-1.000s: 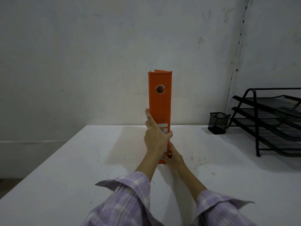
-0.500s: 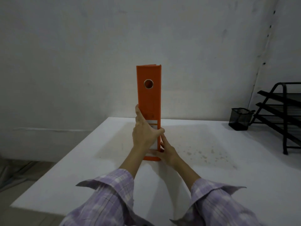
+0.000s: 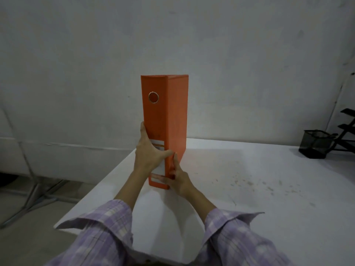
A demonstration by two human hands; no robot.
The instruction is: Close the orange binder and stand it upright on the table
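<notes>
While both hands grip it, one orange binder (image 3: pixel 164 129) stands closed and upright on the white table (image 3: pixel 249 198), near the table's left edge, spine toward the camera. Two hands hold its lower part: the left hand (image 3: pixel 148 153) wraps the spine's left edge with fingers up the far side and thumb across the white spine label (image 3: pixel 159 160), and the right hand (image 3: pixel 175 179) clasps the bottom right corner, thumb up along the spine's right edge. Both wrists come out of two purple checked sleeves (image 3: pixel 107 233). One black mesh pen cup (image 3: pixel 316 144) sits at the far right by the wall, and just beside it one black wire tray rack (image 3: pixel 347 131) is cut off by the frame. Compared with half a second ago, the binder's right cover now shows as a broad orange face where only the spine showed before, and pen cup and rack lie further right in view.
</notes>
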